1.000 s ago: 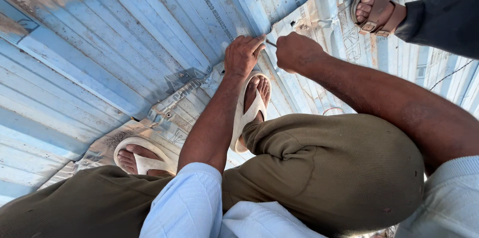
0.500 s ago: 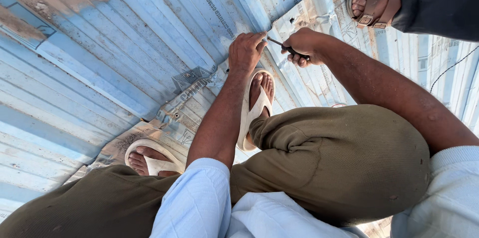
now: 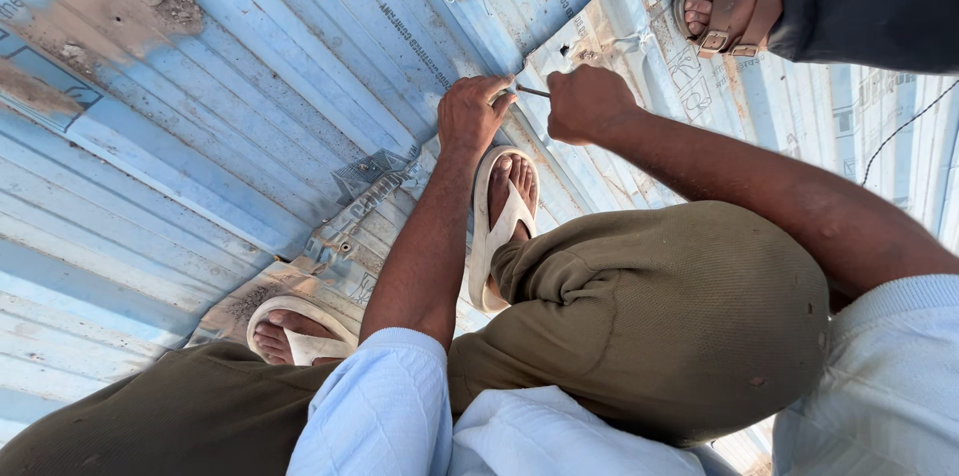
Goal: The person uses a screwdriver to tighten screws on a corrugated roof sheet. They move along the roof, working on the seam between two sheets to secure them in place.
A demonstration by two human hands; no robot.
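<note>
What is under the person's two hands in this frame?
Blue corrugated metal sheeting, overlapped by a paler sheet. A thin metal rod spans between the left hand and right hand. Its ends, and the sheet right beneath the hands, are covered.

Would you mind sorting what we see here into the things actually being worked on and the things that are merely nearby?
In use:
- left hand, pinching one end of the thin metal rod
- right hand, closed on the rod's other end
- blue corrugated sheet under both hands

Merely nearby:
- another person's sandalled foot
- thin cord at right
- the person's own white sandals
</note>
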